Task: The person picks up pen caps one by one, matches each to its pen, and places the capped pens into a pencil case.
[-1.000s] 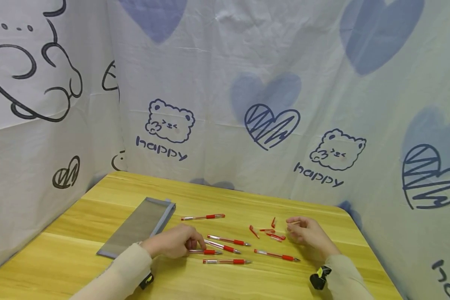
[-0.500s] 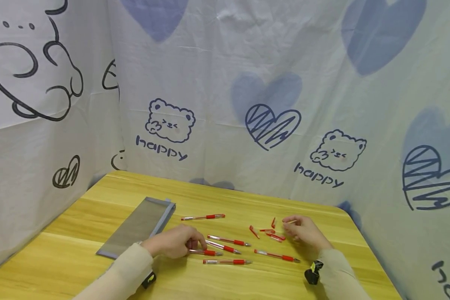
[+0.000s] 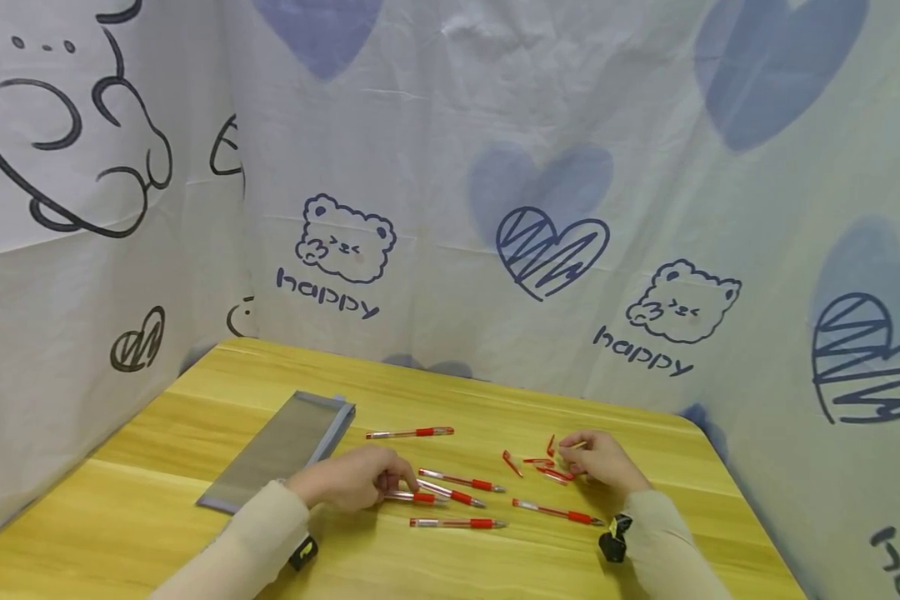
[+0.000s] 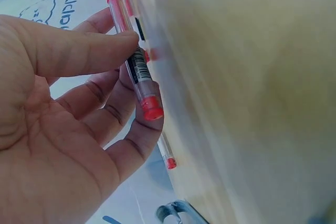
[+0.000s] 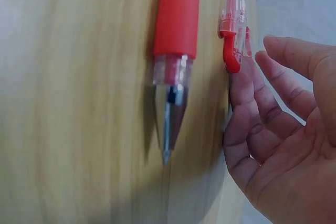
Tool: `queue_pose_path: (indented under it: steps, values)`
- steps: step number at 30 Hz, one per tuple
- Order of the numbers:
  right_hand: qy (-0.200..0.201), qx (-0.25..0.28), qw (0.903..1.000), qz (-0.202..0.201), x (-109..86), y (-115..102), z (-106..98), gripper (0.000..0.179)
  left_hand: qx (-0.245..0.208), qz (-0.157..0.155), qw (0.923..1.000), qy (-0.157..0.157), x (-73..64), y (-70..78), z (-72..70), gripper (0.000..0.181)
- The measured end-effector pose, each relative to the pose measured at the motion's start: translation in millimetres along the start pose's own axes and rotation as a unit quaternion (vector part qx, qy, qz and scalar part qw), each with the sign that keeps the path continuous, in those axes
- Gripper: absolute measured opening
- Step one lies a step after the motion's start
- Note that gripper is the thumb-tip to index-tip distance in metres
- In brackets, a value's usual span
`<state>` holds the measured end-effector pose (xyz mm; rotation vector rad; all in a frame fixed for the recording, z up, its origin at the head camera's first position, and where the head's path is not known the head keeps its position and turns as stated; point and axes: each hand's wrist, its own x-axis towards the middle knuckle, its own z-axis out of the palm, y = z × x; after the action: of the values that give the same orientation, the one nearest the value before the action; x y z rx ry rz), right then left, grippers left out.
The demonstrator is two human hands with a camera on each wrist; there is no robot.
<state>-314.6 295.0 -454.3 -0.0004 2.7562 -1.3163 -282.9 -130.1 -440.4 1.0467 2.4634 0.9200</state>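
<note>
My left hand (image 3: 356,477) pinches the rear part of a red gel pen (image 4: 137,66) between thumb and fingers; its red end plug and barcode label show in the left wrist view. The pen's red grip points to the right, among other uncapped red pens on the table. At the right, my right hand (image 3: 600,462) is over the edge of a small group of red pen caps (image 3: 553,476), thumb and forefinger apart. In the right wrist view its fingers lie loosely bent right beside a clear cap with a red clip (image 5: 231,51), and nothing is in its grasp.
A grey mesh zip pouch (image 3: 266,450) lies at the left of the wooden table (image 3: 135,475). Several uncapped pens lie across the middle, one pen (image 3: 409,433) farther back and another (image 3: 557,511) in front of the right hand. A printed curtain (image 3: 435,333) hangs behind the table.
My right hand has moved left and in to the caps. The left hand keeps its pinch, and its pen has risen slightly. The other pens and the pouch lie as before.
</note>
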Motion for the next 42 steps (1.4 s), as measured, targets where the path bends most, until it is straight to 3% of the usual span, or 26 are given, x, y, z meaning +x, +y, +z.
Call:
queue_pose_path:
  steps: [19,28,37,42]
  values:
    - [0.042,-0.072,0.9964,0.02,10.2,-1,7,0.03,0.0,0.012,0.9998,0.016,-3.2,-4.1,-16.3,0.054]
    - [0.046,-0.053,0.9973,0.02,14.9,3,7,0.023,-0.002,0.012,0.9998,0.013,-3.4,-7.0,-18.0,0.052]
    - [0.051,-0.08,0.9952,0.021,12.9,-4,9,0.025,-0.002,-0.007,0.9998,0.019,-5.7,-9.0,-18.4,0.054]
    - [0.058,-0.084,0.9946,0.019,12.5,-5,10,0.021,0.005,-0.001,0.9998,0.019,-5.8,-9.8,-18.8,0.053]
